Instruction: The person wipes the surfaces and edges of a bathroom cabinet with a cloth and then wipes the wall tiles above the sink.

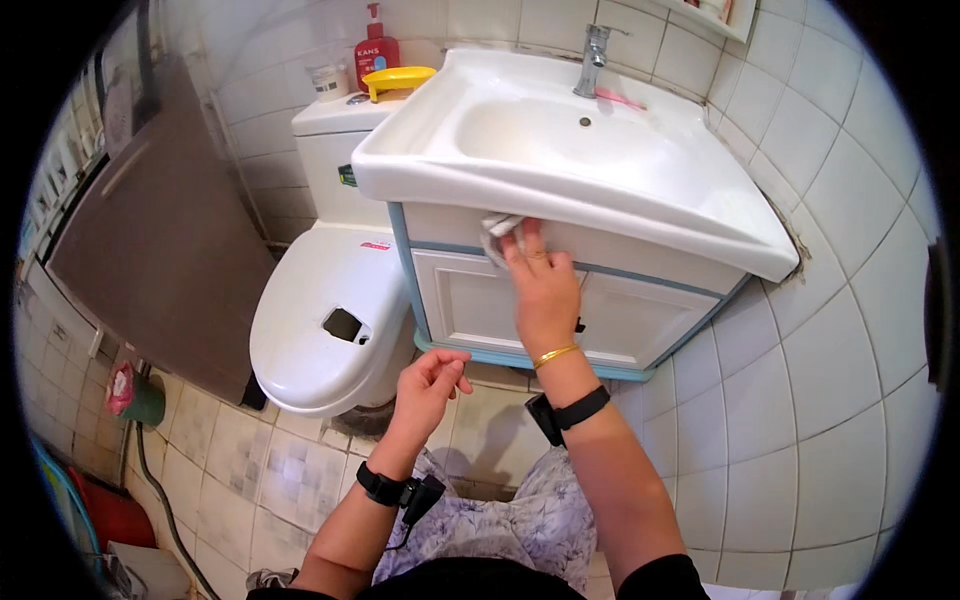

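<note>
door: brown panel (160, 230) far left, leaning along tiled wall.
floor left: green-and-pink item (128, 392) low on the tiles, red object (105, 510) nearer lower edge, dark hose (160, 495) running betw them. Can't tell what either item is.
toilet: white (320, 320), lid down, dark cutout in lid; sits just left of cabinet, touching or nearly so.
tank top: red pump bottle (376, 55), small white jar (328, 80), yellow dish (398, 78) w/ rim overlapping basin's left edge.
L hand: left hand (430, 385) hovering low in front of cabinet base, fingers loosely curled, holding nothing, not touching anything. Black wristband w/ small clipped device + cable.
cloth: white cloth (497, 232) bunched up, pressed on cabinet front right under basin's overhanging front lip, left of centre.
R hand: right hand (540, 285) reaching up, fingertips pinning cloth to cabinet face; palm flat toward door panel. Gold bangle + black band on wrist.
basin: white sink (560, 150), bowl looks dry, drain hole visible.
tap: chrome faucet (594, 60) at back rim, pink toothbrush-like item (620, 99) lying just beside it.
cabinet: white vanity (620, 315) w/ blue trim, two doors shut.
wall right: white tiles (830, 330), cracked gap where basin's right corner meets wall.
lap: floral fabric (520, 525) at btm centre.
</note>
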